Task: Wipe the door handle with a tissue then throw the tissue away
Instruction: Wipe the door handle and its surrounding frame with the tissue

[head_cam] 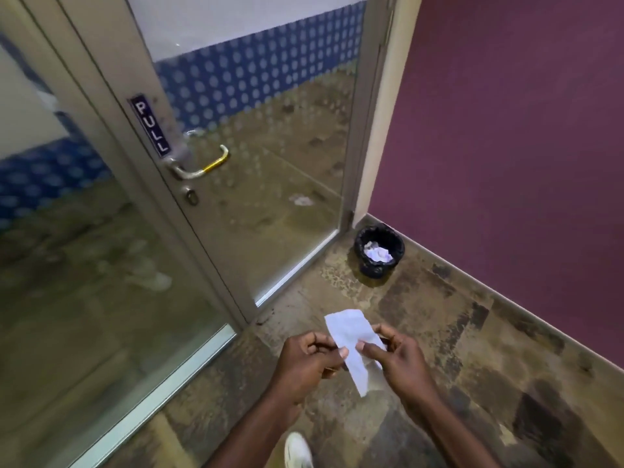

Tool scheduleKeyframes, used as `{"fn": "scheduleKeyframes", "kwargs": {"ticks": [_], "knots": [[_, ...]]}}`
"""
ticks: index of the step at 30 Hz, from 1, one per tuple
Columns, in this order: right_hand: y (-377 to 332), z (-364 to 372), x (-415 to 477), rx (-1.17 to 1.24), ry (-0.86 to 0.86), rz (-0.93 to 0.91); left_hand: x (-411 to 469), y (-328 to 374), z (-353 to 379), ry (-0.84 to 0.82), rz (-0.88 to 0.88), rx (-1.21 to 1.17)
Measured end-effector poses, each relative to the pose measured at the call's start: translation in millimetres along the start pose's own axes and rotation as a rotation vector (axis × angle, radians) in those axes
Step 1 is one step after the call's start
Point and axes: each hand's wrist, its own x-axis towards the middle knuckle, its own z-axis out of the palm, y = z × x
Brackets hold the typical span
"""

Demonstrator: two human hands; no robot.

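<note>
A white tissue (349,336) is held flat between both hands low in the middle of the view. My left hand (309,358) pinches its left edge, and my right hand (396,354) pinches the right edge. The door handle (202,167), a silver lever with a yellow band, sticks out from the metal-framed glass door up and to the left, well apart from both hands. A small black bin (380,249) lined with a black bag stands on the floor in the corner, with crumpled white paper inside.
A blue "PULL" sign (150,126) is fixed above the handle, and a keyhole (192,197) sits below it. A purple wall (506,130) runs along the right. The floor (472,349) is mottled brown tile. A white shoe (297,450) shows at the bottom edge.
</note>
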Motion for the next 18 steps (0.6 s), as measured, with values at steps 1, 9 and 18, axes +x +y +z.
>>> {"fn": "scheduleKeyframes", "kwargs": {"ticks": [1, 9, 18], "knots": [[-4.4, 10.3, 6.1, -0.006, 0.018, -0.031, 3.0, 1.1, -8.4, 0.001, -0.003, -0.015], [-42.2, 72.6, 53.1, -0.151, -0.118, -0.226, 19.6, 28.9, -58.0, 0.108, -0.082, -0.274], [-80.7, 115.8, 119.9, -0.014, -0.256, -0.189, 48.5, 74.8, -79.6, 0.189, 0.012, -0.306]]}}
